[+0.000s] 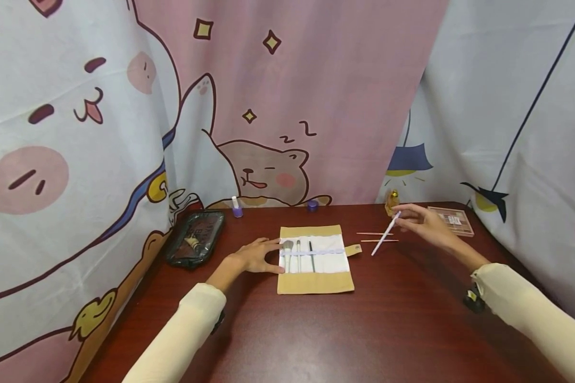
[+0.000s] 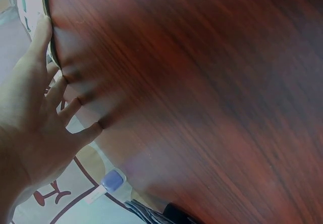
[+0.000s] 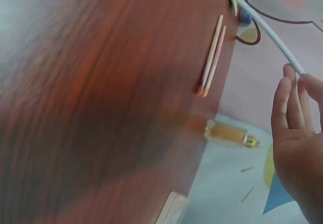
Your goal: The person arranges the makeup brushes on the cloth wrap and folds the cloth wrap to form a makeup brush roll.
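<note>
A tan fabric brush roll (image 1: 316,286) lies unfolded on the table, its white inside facing up. Tucked under its lilac band are a grey-headed makeup brush (image 1: 288,246), a slimmer brush (image 1: 298,250) and a dark thin brush (image 1: 311,251). My left hand (image 1: 256,256) touches the roll's left edge, thumb and fingers spread. On the right, my right hand (image 1: 424,226) pinches one end of a slim white stick (image 3: 272,35), which slants down toward the table. Two thin pink sticks (image 3: 212,62) lie side by side beneath it.
At the left is a black-edged clear pouch (image 1: 195,239). Along the back stand a purple nail polish bottle (image 1: 237,208), a small purple jar (image 1: 313,205) and a gold perfume bottle (image 1: 392,202). A clear-lidded palette (image 1: 452,221) lies at the back right. Printed curtains (image 1: 354,106) hang behind.
</note>
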`<act>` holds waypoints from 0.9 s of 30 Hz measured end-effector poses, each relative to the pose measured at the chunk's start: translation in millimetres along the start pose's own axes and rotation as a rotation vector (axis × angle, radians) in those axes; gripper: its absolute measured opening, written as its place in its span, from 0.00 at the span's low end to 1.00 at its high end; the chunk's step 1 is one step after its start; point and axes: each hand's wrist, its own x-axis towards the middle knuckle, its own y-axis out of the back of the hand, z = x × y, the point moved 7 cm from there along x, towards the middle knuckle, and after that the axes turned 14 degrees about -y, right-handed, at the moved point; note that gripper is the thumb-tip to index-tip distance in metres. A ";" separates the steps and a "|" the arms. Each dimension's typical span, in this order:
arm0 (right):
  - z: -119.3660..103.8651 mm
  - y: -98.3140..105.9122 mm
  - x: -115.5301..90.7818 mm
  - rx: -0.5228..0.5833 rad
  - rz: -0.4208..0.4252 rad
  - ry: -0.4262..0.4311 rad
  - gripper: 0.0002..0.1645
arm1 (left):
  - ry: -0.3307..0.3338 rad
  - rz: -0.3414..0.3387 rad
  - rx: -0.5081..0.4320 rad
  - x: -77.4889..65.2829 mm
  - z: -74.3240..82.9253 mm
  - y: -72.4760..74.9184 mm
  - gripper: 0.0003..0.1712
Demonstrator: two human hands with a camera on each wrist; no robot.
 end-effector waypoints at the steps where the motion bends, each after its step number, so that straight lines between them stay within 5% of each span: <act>1: -2.3 -1.7 2.0 0.008 0.000 0.002 0.23 | 0.001 0.002 0.000 0.1 -0.3 -0.1 0.51; 8: -19.1 -13.0 15.1 -0.001 0.020 0.014 0.25 | 0.001 0.010 0.007 1.4 -2.7 -1.6 0.52; 19: -37.9 -30.9 36.7 -0.089 0.049 -0.090 0.19 | 0.005 -0.001 0.006 1.0 -3.2 -1.5 0.51; 27: -47.9 -54.0 56.7 -0.048 0.042 -0.120 0.19 | 0.003 -0.003 0.004 0.6 -2.3 -0.9 0.51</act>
